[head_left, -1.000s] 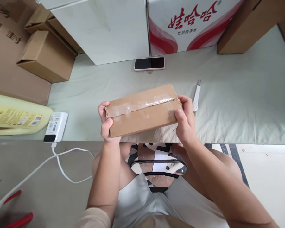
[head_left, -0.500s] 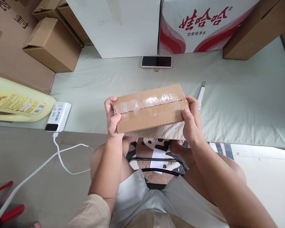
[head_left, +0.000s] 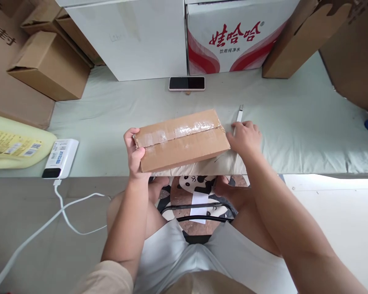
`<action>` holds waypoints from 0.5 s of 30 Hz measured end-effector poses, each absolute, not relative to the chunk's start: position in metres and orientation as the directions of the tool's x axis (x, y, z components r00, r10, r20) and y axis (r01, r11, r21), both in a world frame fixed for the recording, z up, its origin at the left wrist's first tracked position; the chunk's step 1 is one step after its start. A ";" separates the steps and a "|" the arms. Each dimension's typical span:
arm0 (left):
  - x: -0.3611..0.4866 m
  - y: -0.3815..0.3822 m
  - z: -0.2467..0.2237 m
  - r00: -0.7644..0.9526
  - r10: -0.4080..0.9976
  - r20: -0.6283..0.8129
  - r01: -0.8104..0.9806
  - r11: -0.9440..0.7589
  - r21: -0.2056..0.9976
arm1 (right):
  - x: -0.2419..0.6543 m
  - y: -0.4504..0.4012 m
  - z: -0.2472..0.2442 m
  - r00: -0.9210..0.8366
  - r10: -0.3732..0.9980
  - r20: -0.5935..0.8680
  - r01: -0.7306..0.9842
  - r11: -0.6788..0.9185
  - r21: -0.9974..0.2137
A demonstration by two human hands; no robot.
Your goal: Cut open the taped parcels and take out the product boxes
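Observation:
A long brown cardboard box [head_left: 184, 141], its top seam covered by clear shiny tape, is tilted over the front of the cloth-covered table. My left hand [head_left: 135, 153] grips its left end, thumb on top and fingers round the far corner. Beside the box's right end, my right hand [head_left: 247, 136] is on the table with its fingers curled over a white utility knife [head_left: 239, 115]. The knife's metal tip points away from me; the hand covers part of its handle.
A phone [head_left: 187, 83] lies before the white carton [head_left: 153, 45] and the red-and-white carton [head_left: 227, 49]. Brown boxes [head_left: 58, 69] stand at the left. A white power bank [head_left: 61, 158] with a cable lies by a yellow jug [head_left: 18, 143] near the table's edge.
My right hand has let go of the box's right end and moved onto the utility knife. My left hand still holds the box. The view has shifted slightly right.

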State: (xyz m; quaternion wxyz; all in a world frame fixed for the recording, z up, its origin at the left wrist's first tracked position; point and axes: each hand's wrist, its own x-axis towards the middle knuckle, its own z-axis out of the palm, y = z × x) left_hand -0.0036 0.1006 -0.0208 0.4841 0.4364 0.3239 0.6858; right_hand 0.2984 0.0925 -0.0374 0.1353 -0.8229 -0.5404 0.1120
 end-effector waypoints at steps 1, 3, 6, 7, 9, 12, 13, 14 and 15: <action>-0.003 0.100 -0.021 -0.152 0.947 0.283 -0.382 -0.320 0.867 | 0.298 0.094 -0.036 0.382 0.923 -0.051 0.863 -0.376 -0.339; -0.003 0.098 -0.022 -0.153 0.947 0.283 -0.367 -0.321 0.873 | 0.298 0.096 -0.033 0.384 0.919 -0.088 0.847 -0.388 -0.363; -0.005 0.094 -0.025 -0.126 0.950 0.287 -0.356 -0.314 0.880 | 0.298 0.101 -0.030 0.449 0.888 -0.101 0.716 -0.425 -0.554; -0.005 0.093 -0.027 -0.112 0.952 0.287 -0.360 -0.308 0.881 | 0.298 0.102 -0.028 0.474 0.874 -0.104 0.624 -0.417 -0.661; -0.007 0.089 -0.030 -0.081 0.958 0.276 -0.372 -0.286 0.883 | 0.298 0.105 -0.021 0.517 0.851 -0.089 0.380 -0.322 -0.867; -0.008 0.082 -0.034 -0.014 0.967 0.256 -0.380 -0.242 0.893 | 0.298 0.099 0.002 0.560 0.827 0.042 0.057 0.012 -0.998; -0.008 0.080 -0.035 0.013 0.967 0.255 -0.384 -0.230 0.894 | 0.297 0.092 0.014 0.549 0.829 0.102 0.003 0.120 -0.993; -0.008 0.078 -0.036 0.040 0.966 0.256 -0.389 -0.221 0.894 | 0.296 0.084 0.027 0.532 0.830 0.171 -0.020 0.214 -0.977; -0.007 0.077 -0.037 0.065 0.963 0.262 -0.395 -0.216 0.893 | 0.294 0.075 0.040 0.497 0.836 0.232 -0.016 0.276 -0.961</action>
